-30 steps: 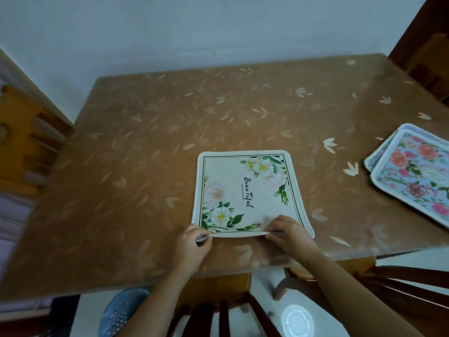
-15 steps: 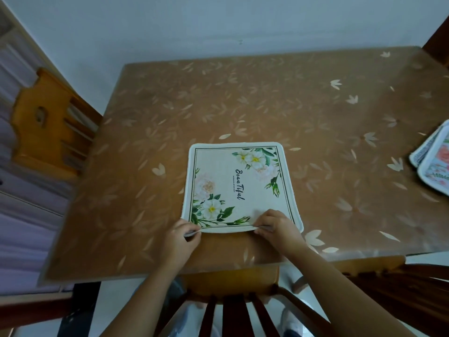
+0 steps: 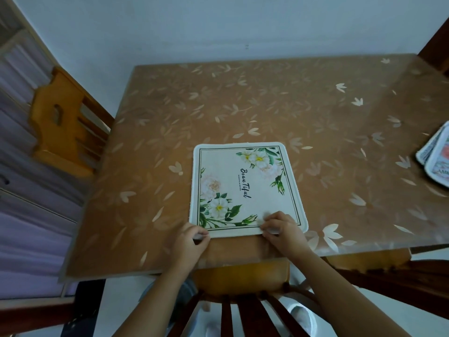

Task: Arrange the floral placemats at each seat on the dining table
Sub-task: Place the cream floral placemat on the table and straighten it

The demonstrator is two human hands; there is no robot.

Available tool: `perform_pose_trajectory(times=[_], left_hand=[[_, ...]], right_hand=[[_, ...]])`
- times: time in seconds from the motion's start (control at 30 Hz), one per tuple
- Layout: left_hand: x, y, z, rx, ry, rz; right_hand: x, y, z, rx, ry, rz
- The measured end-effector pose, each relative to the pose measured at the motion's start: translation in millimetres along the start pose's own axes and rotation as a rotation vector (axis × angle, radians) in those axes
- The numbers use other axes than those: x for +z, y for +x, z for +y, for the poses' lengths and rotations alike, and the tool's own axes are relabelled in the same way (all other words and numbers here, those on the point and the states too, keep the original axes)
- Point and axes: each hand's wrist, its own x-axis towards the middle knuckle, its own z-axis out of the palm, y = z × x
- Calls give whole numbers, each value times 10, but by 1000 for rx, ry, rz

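A cream placemat (image 3: 245,186) with white flowers, green leaves and black script lies flat near the front edge of the brown dining table (image 3: 267,105). My left hand (image 3: 189,242) pinches the mat's near left corner. My right hand (image 3: 281,229) pinches the near edge close to the right corner. At the right edge of the view, a stack of other floral placemats (image 3: 437,156), pink and blue, rests on the table, mostly cut off by the frame.
A light wooden chair (image 3: 60,127) stands at the table's left side. A dark wooden chair back (image 3: 243,310) is right below me at the front edge. A white wall runs behind the table. A leaf-patterned clear cover lies over the tabletop.
The view has swung left, pushing the stack of mats toward the right edge and bringing the left chair into view. Both hands keep their hold on the mat's near edge.
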Motion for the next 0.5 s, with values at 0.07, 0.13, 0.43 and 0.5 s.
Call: perform_pose_trajectory(times=[0.07,0.13,0.43,0.5], left_hand=[[18,-33,-29,38,-1,7],[26,-55,-30,61,18,22],[56,-49,-22,186,187,30],[64,-41,-25,200,191,33]], right_hand=[[27,-41,-38,7,-12,20],[61,-94,-71,13,-22,38],[110,-184,-152,4,-94,1],[125,-186,-161,-11,-81,33]])
